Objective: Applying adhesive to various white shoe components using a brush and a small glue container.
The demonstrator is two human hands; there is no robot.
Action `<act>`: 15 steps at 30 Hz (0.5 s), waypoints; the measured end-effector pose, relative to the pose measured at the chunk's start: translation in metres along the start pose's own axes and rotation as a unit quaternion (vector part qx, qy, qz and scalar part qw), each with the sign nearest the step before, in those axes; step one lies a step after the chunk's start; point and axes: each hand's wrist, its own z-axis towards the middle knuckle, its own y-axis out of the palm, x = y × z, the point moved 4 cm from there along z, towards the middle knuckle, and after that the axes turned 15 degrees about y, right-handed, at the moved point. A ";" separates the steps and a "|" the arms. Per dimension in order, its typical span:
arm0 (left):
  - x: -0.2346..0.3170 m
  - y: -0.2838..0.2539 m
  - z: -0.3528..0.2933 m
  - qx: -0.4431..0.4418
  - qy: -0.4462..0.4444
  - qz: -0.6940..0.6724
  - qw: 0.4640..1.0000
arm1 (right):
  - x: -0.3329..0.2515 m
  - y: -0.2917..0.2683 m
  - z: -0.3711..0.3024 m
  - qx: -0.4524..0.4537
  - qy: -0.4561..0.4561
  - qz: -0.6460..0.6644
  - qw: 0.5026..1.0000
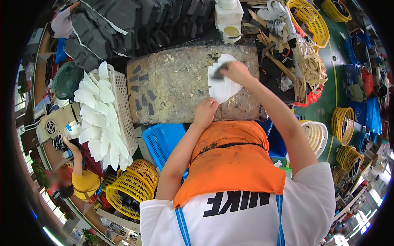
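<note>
On the worktable a white sheet piece (225,91) with a jagged left edge lies flat, its narrow end toward me. My left hand (206,111) is closed at that narrow end, fingertips on its tip, a ring on one finger. Over the upper part of the piece, my right hand (237,74) grips a small dark grey flat piece (220,72), blurred by motion; whether it touches the white sheet I cannot tell. Several small dark cut pieces (144,77) are spread over the table's left side.
The worn board (176,82) is stained with glue. A white basket (123,98) heaped with white pieces (96,119) stands left. Dark moulded sheets (164,24) pile up behind, beside a white glue container (230,20). Scraps (283,53) lie right; another person (84,180) works far left.
</note>
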 end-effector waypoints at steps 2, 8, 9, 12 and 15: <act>-0.003 0.003 -0.005 -0.032 -0.035 -0.004 0.999 | -0.017 -0.006 -0.021 0.105 -0.090 0.012 0.990; -0.006 -0.007 -0.005 0.038 -0.022 0.047 0.998 | 0.003 0.003 -0.066 -0.043 -0.111 -0.031 0.992; -0.006 -0.008 -0.001 0.040 -0.026 0.048 0.998 | 0.016 -0.001 -0.058 0.016 0.032 0.047 0.998; -0.007 -0.025 0.012 0.041 -0.044 -0.065 0.996 | 0.012 0.003 -0.049 0.142 0.005 -0.114 0.983; -0.034 -0.094 0.020 0.271 -0.168 -0.059 0.946 | 0.011 0.012 -0.050 0.065 0.117 -0.122 0.983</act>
